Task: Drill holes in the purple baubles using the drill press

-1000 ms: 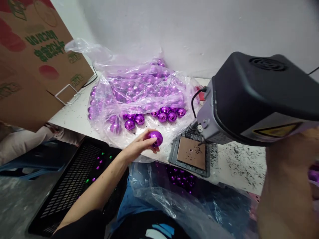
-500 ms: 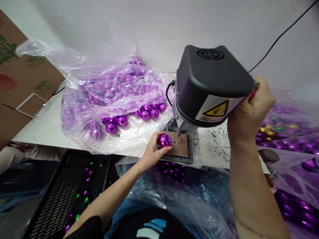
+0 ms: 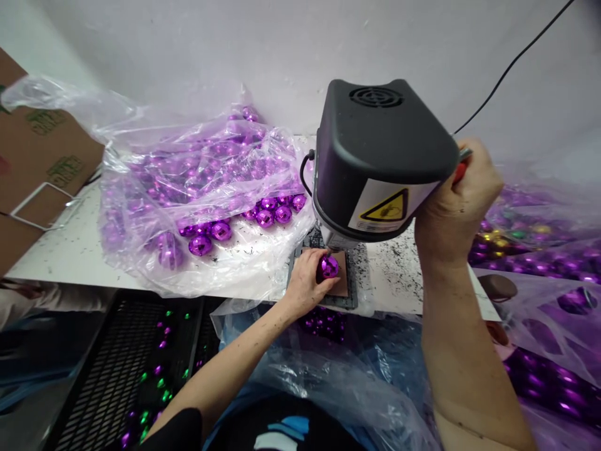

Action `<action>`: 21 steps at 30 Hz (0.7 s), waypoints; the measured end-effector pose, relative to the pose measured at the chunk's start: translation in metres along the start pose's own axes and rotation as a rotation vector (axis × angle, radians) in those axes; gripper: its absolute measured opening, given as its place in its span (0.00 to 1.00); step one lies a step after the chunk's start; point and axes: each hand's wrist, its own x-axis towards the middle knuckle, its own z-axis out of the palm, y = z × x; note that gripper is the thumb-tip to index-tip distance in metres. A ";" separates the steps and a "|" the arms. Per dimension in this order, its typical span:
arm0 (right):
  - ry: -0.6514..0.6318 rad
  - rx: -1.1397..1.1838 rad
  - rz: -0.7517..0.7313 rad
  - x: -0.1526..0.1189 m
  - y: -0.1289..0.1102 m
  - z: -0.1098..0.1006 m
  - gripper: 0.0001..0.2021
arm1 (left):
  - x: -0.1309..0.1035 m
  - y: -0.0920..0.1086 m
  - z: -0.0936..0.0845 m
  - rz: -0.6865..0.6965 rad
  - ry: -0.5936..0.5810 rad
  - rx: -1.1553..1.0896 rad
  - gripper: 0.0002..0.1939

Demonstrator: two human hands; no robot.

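Beneath the machine's dark head, on the brown pad (image 3: 342,289), I now see the purple ball (image 3: 330,267), and that is the change that counts. 1 second ago my view had it out to the left, off the pad; half that time ago it was at the pad's left edge; now it sits farther in, below the tool end. The left hand (image 3: 307,282) has travelled with it, gripping it from the left, fingers behind and thumb in front. My right hand (image 3: 462,200), a blur low on the right 1 second ago, is wrapped round the red handle (image 3: 460,173) beside the black housing (image 3: 380,144); its fingertips are hidden from me. I read this as the shift from carrying to placing: both hands are engaged at the machine, with the ball seemingly lined up. The tool's tip is too small and crowded for me to tell whether it touches the ball. Left of the pad, the loose balls (image 3: 265,217) lie at the mouth of the clear plastic bag (image 3: 197,156), looking unchanged. Dark flecks litter the white table (image 3: 389,288), and the black crate (image 3: 113,369) stands below its left edge.
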 end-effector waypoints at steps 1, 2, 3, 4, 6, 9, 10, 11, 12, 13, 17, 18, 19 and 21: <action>0.000 0.001 0.001 0.000 0.000 0.000 0.34 | 0.001 0.000 -0.002 -0.008 -0.011 0.017 0.26; 0.001 0.000 0.002 0.000 0.000 0.000 0.34 | 0.003 0.000 -0.003 -0.020 -0.018 0.037 0.25; 0.003 -0.003 0.003 0.001 0.000 0.001 0.34 | 0.004 0.000 -0.005 -0.036 -0.024 0.061 0.25; 0.006 -0.008 0.001 0.001 0.000 0.001 0.33 | 0.006 0.000 -0.007 -0.056 -0.029 0.086 0.24; 0.013 -0.019 -0.010 0.001 0.000 0.001 0.31 | 0.009 0.000 -0.009 -0.100 -0.041 0.125 0.21; 0.019 -0.027 -0.030 0.000 0.000 0.000 0.28 | 0.011 0.001 -0.008 -0.128 -0.081 0.135 0.18; 0.017 -0.027 -0.033 0.000 0.000 -0.001 0.28 | 0.011 0.001 -0.008 -0.118 -0.093 0.132 0.18; 0.012 -0.026 -0.034 0.000 0.000 -0.001 0.27 | 0.010 0.001 -0.007 -0.104 -0.100 0.130 0.19; 0.006 -0.026 -0.032 0.000 0.000 -0.002 0.27 | 0.009 0.001 -0.006 -0.089 -0.106 0.129 0.19; -0.003 -0.026 -0.027 0.000 0.000 -0.003 0.27 | 0.009 0.001 -0.005 -0.079 -0.108 0.129 0.20; -0.018 -0.017 -0.020 0.001 0.002 -0.004 0.27 | 0.007 0.000 -0.005 -0.076 -0.118 0.136 0.19; -0.018 -0.011 -0.029 0.001 0.002 -0.004 0.27 | 0.007 0.000 -0.005 -0.075 -0.123 0.138 0.19; -0.011 -0.006 -0.051 0.000 0.003 -0.004 0.26 | 0.007 0.001 -0.006 -0.075 -0.126 0.140 0.19; 0.029 -0.011 -0.133 -0.004 0.003 -0.006 0.24 | 0.007 0.002 -0.007 -0.078 -0.128 0.143 0.18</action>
